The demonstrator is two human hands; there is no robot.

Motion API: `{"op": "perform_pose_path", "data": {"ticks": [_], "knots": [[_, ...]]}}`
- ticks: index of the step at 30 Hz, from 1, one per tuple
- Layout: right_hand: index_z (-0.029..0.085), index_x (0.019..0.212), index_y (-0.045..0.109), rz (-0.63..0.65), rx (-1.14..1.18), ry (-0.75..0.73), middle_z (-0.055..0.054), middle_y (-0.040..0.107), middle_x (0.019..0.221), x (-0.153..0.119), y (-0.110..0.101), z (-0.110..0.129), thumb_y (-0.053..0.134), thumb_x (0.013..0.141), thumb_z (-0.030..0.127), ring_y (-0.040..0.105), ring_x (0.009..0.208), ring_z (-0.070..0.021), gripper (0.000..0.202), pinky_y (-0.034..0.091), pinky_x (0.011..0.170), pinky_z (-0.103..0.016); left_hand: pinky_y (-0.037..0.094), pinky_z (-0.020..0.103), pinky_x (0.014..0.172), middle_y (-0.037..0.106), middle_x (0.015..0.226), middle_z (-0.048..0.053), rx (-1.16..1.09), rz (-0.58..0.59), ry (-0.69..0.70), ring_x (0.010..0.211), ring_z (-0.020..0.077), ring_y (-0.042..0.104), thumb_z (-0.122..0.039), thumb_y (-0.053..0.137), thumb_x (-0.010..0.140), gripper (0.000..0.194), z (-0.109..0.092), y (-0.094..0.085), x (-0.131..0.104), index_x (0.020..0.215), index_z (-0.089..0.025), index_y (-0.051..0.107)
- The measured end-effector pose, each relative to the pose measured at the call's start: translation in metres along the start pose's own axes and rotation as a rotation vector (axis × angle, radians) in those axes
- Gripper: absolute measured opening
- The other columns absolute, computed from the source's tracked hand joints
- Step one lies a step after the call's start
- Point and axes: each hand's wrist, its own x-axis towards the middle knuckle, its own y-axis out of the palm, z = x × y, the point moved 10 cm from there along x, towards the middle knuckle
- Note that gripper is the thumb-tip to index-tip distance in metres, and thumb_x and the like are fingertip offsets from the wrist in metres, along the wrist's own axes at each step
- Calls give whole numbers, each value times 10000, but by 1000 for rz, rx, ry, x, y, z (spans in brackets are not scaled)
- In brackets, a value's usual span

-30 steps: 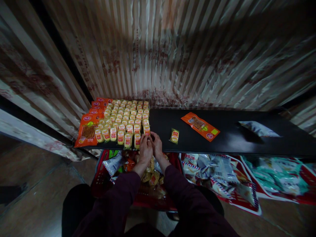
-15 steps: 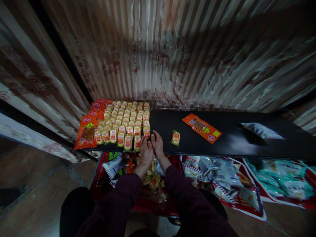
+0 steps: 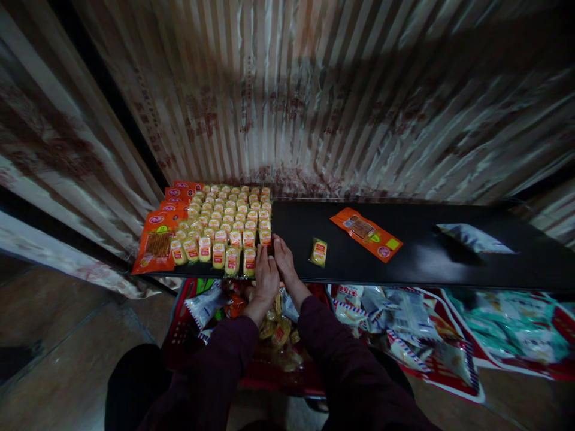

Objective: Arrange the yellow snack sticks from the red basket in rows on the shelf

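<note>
Rows of small wrapped yellow cakes (image 3: pixel 218 254) with red and white labels stand packed together on the left part of a black shelf (image 3: pixel 422 263). At the front right corner of this block, my left hand (image 3: pixel 266 276) has its fingers bent close together, beside the last front cake (image 3: pixel 249 261). Touching it from the right is my right hand (image 3: pixel 284 258), its fingers curled toward the end column. Whatever lies between the two hands is hidden behind them. A single wrapped cake (image 3: pixel 319 252) lies apart on the shelf, right of my hands.
Orange snack packets (image 3: pixel 155 242) line the block's left side. Another orange packet (image 3: pixel 366 233) and a silvery bag (image 3: pixel 475 238) lie farther right. Under the shelf's front edge are red baskets (image 3: pixel 177 335) with bagged snacks (image 3: pixel 408 314). A striped curtain (image 3: pixel 296 108) hangs behind.
My right hand has edged slightly left, closer against my left hand and the end column. My left hand stays nearly in place. The cakes and packets keep their arrangement.
</note>
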Motion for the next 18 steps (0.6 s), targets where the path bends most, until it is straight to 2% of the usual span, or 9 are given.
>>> {"op": "perform_pose_path", "data": {"ticks": [6,12,18], "knots": [[177,1161,624,51,-2,-32,-105,638,1224,0,5,5,342,867,628,581,1145,-226,608,402,1052,-405,184,335,1183,378,1487,122,-9,18,-2,1419,184,254,-258,309,896,503,0,0,1,1334,-90,491],[200,1121,647,18,-89,-27,-85,672,1163,2,3,3,322,890,605,609,1079,-212,569,419,1026,-389,175,341,1185,386,1485,106,-3,9,-9,1417,184,259,-255,314,894,499,3,0,2,1337,-107,491],[205,1141,642,30,-103,-58,-80,660,1194,-1,2,4,320,890,620,594,1110,-212,582,419,1030,-394,181,360,1184,406,1471,111,-35,-11,5,1409,187,280,-278,310,902,496,4,-1,0,1332,-117,499]]}}
